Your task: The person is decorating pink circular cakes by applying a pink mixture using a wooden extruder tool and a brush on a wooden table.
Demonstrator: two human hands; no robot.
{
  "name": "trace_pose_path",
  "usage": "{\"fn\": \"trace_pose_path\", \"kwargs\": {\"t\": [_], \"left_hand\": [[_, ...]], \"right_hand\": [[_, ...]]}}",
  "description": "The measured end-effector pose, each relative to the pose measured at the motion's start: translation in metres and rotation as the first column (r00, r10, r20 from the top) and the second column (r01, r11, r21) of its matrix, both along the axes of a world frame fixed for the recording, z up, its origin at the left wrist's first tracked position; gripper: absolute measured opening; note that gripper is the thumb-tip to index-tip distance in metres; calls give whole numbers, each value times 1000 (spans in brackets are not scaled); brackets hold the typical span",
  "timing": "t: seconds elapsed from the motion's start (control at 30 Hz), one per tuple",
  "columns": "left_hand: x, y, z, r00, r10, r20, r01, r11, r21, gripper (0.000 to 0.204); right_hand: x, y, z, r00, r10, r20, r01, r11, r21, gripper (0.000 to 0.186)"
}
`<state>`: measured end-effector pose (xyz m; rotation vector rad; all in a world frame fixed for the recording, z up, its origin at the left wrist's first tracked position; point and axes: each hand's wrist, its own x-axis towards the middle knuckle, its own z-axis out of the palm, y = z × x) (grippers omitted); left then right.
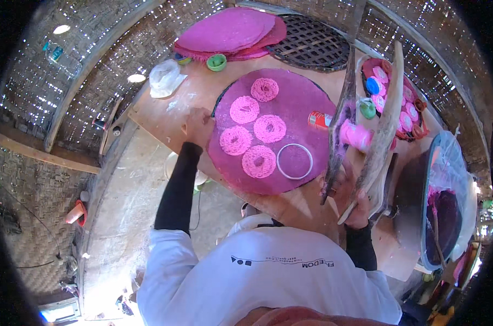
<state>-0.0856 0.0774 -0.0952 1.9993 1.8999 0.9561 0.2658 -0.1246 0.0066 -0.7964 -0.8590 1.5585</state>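
Observation:
A round tray covered in pink cloth point(306, 92) lies on the table with several pink lacy dough rings point(269, 129) and a white hoop point(294, 161) on it. My left hand point(200, 127) is at the tray's left edge, its fingers curled against the rim. On the right, my right hand point(358, 212) grips the lower end of a gnarled grey wooden pole point(385, 119). A darker pole point(345, 103), stained pink, stands beside it. Between the two poles sits a pink cylinder point(356, 136). The poles partly hide the fingers of my right hand.
A red can point(319, 120) lies at the tray's right. Behind are stacked pink cloth discs point(227, 32), a green bowl point(216, 62), a white plastic bag point(165, 79) and a dark woven tray point(311, 43). A basket of pink rolls point(409, 117) and a large tub point(431, 206) stand right.

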Motion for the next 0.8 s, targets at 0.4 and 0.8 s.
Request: {"fn": "trace_pose_path", "kwargs": {"t": [0.4, 0.8], "left_hand": [[31, 111, 18, 917, -365, -160, 369, 929, -7, 20], [92, -1, 162, -700, -197, 686, 415, 669, 616, 85]], "right_hand": [[10, -12, -4, 957, 116, 266, -85, 988, -126, 81], [-2, 77, 59, 644, 707, 294, -644, 707, -290, 68]]}}
